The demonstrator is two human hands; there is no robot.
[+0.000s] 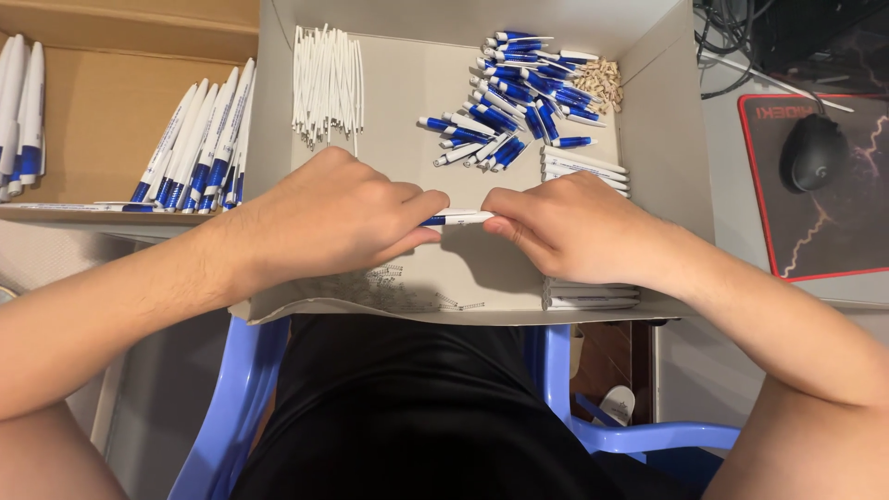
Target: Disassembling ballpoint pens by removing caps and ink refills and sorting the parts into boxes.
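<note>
Left hand [333, 218] and right hand [574, 227] are pinched on opposite ends of a blue-white pen [456, 218], held level over the cardboard tray [648, 120] so parts stay within reach.

We hold our left hand [329, 218] and right hand [579, 227] knuckles up, close together, fingertips almost meeting. Both sets of fingers [421, 206] pinch inward toward each other. Our bare forearms angle in from the lower corners.
</note>
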